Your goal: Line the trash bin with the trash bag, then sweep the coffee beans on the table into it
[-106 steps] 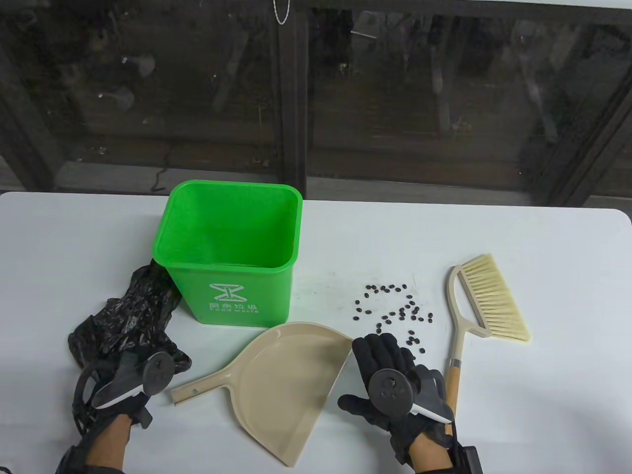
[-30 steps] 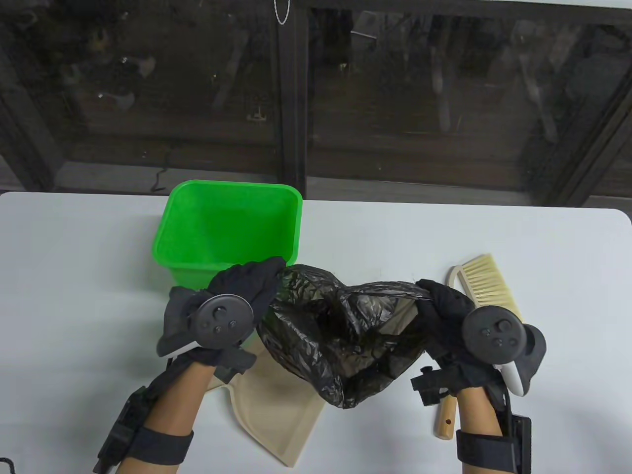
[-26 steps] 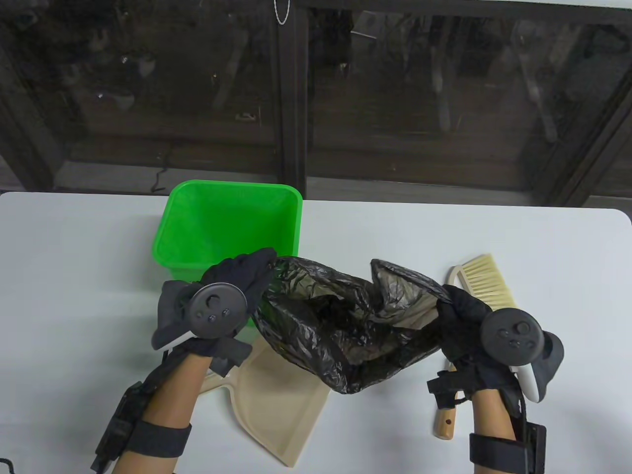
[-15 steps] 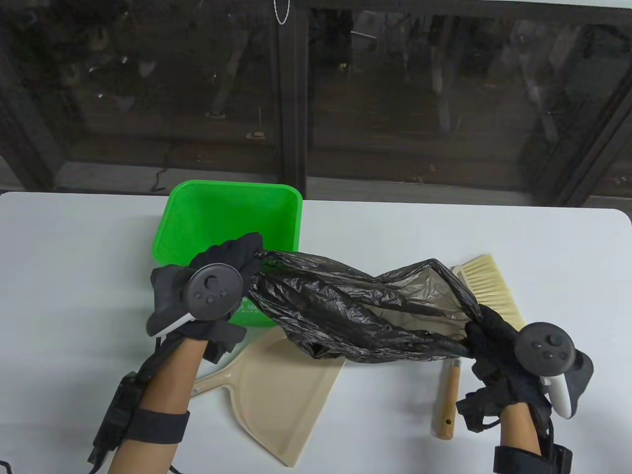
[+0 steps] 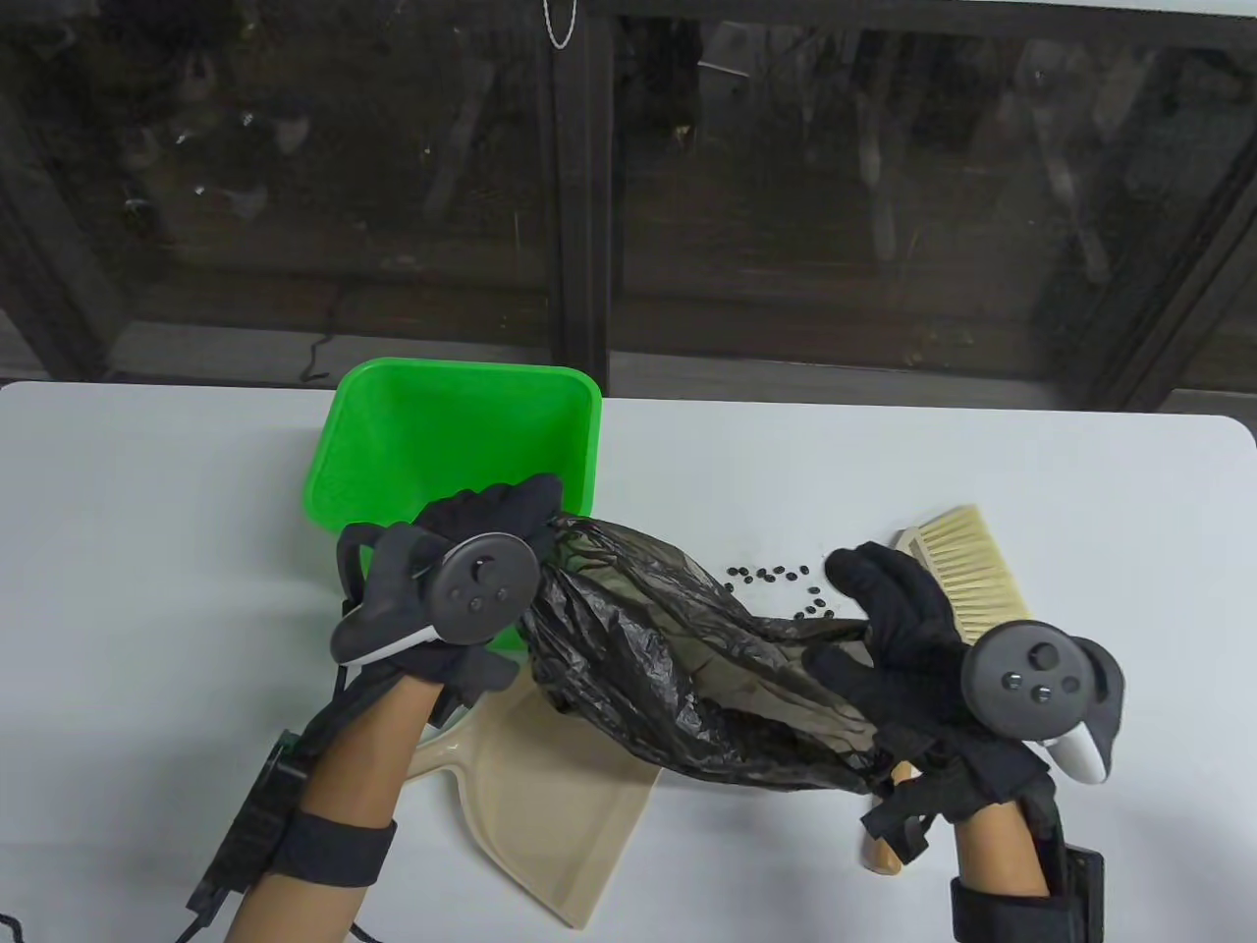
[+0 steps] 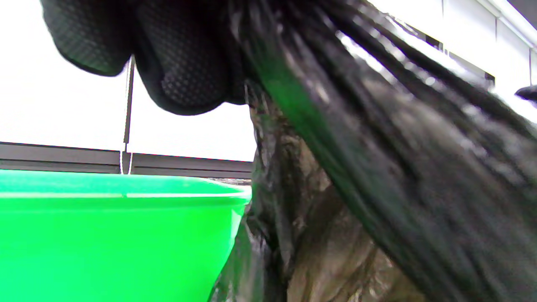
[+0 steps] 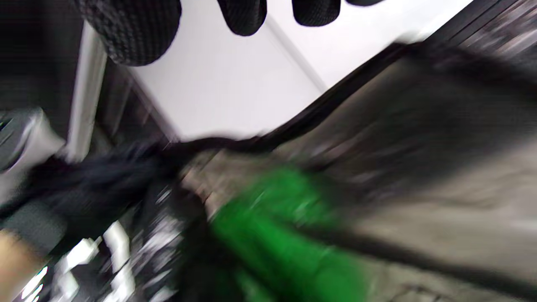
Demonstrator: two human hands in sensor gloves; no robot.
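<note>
Bag point(image 5: 678, 668) crinkled, black, thin; right grip seemingly loose.

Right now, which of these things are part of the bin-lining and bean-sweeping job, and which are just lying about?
Part of the job:
black trash bag, gripped by left hand, with right hand at its other end
green trash bin
coffee beans
hand broom
beige dustpan

Just lying about:
nothing on the white table

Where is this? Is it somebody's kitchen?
Probably not a kitchen. It looks more like a workroom or test space: a plain white table against dark glass panels, with only a green bin, a dustpan and a brush set out.
</note>
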